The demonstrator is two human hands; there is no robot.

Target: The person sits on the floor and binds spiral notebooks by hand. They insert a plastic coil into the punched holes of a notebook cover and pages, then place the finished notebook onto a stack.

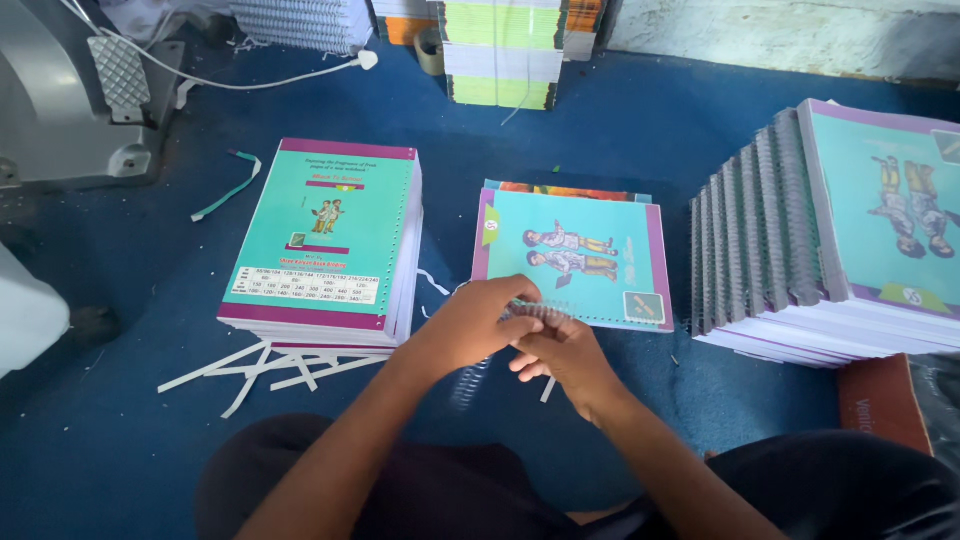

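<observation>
Blue floor [600,150] — left hand [475,325], right hand [565,355] on notebook [575,255] spiral [475,380]

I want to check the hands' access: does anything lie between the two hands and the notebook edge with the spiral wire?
Nothing visible does. The left hand and right hand already touch the spiral wire at the near edge of the notebook.

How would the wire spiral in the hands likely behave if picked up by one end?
The spiral looks thin and long, so probably light and springy, sagging from a one-end grip. Being round, it may roll on the blue floor. Both hands, left and right, steady it.
</observation>
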